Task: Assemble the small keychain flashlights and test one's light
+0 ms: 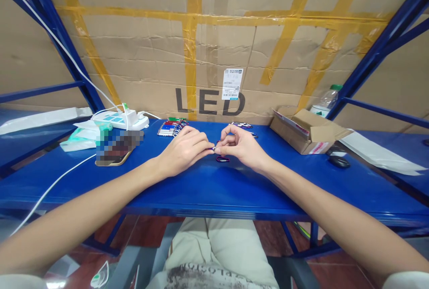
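Observation:
My left hand (187,149) and my right hand (244,149) meet above the middle of the blue table. Their fingertips pinch a small shiny metal piece (213,148) between them; most of it is hidden by the fingers. Just below my right fingers shows a small purple carabiner (222,159); whether it hangs from the held piece or lies on the table, I cannot tell. Behind my left hand lies a row of several slim coloured metal pieces (169,128) with cords or rings. A few more small metal pieces (241,125) lie behind my right hand, partly covered by it.
At left are a phone (115,157), a white power strip (130,120) with cables, and a tissue pack (82,136). On the right stand an open cardboard box (303,134), a black mouse (339,161) and a bottle (328,99). A large taped carton (150,56) walls off the back.

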Available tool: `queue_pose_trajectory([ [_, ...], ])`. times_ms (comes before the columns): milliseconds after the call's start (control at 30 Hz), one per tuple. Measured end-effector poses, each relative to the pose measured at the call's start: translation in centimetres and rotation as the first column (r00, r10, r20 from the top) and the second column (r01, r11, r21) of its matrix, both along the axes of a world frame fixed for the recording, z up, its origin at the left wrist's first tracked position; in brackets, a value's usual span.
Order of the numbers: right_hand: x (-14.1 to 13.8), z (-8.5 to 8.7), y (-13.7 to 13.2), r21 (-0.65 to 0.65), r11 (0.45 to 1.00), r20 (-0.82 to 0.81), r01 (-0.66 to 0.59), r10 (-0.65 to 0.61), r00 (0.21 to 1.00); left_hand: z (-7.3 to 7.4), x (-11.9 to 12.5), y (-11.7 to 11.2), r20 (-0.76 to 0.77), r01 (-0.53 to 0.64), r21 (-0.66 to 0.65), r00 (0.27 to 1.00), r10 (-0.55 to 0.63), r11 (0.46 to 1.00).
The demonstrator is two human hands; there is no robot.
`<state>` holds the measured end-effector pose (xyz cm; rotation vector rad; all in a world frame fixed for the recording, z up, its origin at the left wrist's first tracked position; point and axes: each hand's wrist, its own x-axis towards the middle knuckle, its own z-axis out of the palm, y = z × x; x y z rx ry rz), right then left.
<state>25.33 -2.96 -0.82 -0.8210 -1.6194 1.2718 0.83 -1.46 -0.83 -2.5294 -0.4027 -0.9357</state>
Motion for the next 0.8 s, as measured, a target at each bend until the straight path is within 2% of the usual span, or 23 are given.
queue_pose_trajectory([
  [267, -0.20, 0.06, -0.07, -0.097, 0.995, -0.039, -0.001, -0.003, 0.999, 0.30, 0.27, -0.15, -0.009, 0.004, 0.246, 1.000, -0.001, 0.969],
  [400, -0.10, -0.13, 0.07, -0.159, 0.987, -0.077, -0.025, 0.013, 0.997, 0.51, 0.43, -0.32, -0.016, 0.007, 0.318, 1.000, -0.002, 0.948],
  [500, 0.05, -0.29, 0.24, -0.199, 0.979, -0.079, -0.037, 0.022, 0.997, 0.48, 0.44, -0.35, -0.015, 0.024, 0.323, 1.000, -0.020, 0.946],
  [567, 0.08, -0.28, 0.29, -0.189, 0.981, -0.059, -0.035, 0.024, 0.998, 0.32, 0.38, -0.23, 0.001, 0.032, 0.262, 0.999, -0.033, 0.964],
  [667, -0.05, -0.08, 0.21, -0.037, 0.999, 0.001, 0.003, -0.003, 1.000, -0.07, 0.25, 0.15, 0.042, 0.020, 0.037, 0.999, -0.021, 0.999],
  [733, -0.18, 0.07, 0.14, 0.076, 0.997, 0.017, 0.025, -0.026, 1.000, -0.31, 0.18, 0.42, 0.067, -0.003, -0.126, 0.998, 0.012, 0.992],
  [800, -0.27, 0.13, 0.13, 0.131, 0.991, 0.012, 0.030, -0.032, 0.999, -0.45, 0.15, 0.59, 0.075, -0.027, -0.225, 0.996, 0.045, 0.974],
])
